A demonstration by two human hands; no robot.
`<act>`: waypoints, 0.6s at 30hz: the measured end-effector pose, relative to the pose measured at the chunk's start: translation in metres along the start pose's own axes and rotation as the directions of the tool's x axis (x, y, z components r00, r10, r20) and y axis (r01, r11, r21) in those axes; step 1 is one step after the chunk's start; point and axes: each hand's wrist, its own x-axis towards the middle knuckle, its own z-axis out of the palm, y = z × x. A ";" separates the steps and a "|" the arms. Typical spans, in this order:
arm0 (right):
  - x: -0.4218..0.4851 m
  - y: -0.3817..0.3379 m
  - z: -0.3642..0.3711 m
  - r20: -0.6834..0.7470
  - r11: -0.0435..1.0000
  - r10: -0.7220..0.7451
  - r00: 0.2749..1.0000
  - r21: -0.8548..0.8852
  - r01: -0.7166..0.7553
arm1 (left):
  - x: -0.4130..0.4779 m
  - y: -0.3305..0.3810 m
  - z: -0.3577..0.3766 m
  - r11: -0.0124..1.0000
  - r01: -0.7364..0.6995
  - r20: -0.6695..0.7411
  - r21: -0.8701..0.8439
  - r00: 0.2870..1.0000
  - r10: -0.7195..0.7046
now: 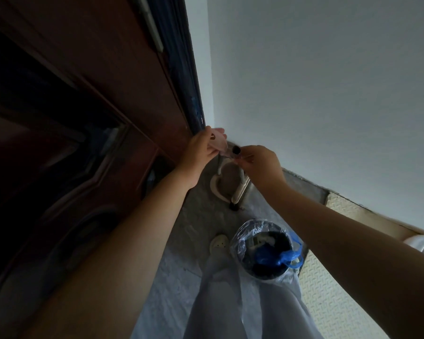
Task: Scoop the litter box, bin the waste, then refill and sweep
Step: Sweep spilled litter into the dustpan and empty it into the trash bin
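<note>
While beside the door (83,94), left hand (201,148) on pink scoop (218,140), bin (242,234) below

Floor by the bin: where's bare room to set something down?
Grey floor between the door and the bin, left of the slipper, is bare. So is the patterned mat right of the bin. The corner is crowded: left hand grips a pink piece, right hand pinches a black-capped handle, white frame below.

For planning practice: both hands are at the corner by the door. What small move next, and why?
Probably lift the black-capped handle from the corner to sweep: the right hand grips it, the left hand holds a pink piece.
</note>
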 end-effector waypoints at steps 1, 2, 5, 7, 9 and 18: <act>-0.001 0.000 0.001 -0.010 1.000 0.015 1.000 0.014 -0.015 | -0.001 -0.001 0.000 1.000 0.016 0.006 -0.004 1.000 -0.016; -0.002 0.000 0.002 -0.021 0.999 0.032 0.999 0.029 -0.031 | -0.001 -0.001 -0.001 1.000 0.022 0.007 0.003 1.000 -0.022; -0.001 -0.001 0.004 -0.035 0.997 0.063 0.997 0.044 -0.061 | -0.002 -0.001 -0.001 1.000 0.022 0.010 0.018 1.000 -0.022; 0.000 -0.002 0.007 -0.030 0.998 0.059 0.998 0.017 -0.058 | -0.001 -0.003 -0.001 1.000 0.017 0.008 0.024 1.000 -0.017; 0.000 -0.004 0.009 -0.037 0.998 0.057 0.998 -0.004 -0.057 | 0.000 -0.006 -0.003 1.000 0.014 0.002 0.024 1.000 -0.014; 0.010 -0.013 0.016 -0.014 0.980 -0.011 1.000 -0.199 0.008 | -0.001 -0.008 -0.004 1.000 -0.006 0.015 0.005 1.000 0.006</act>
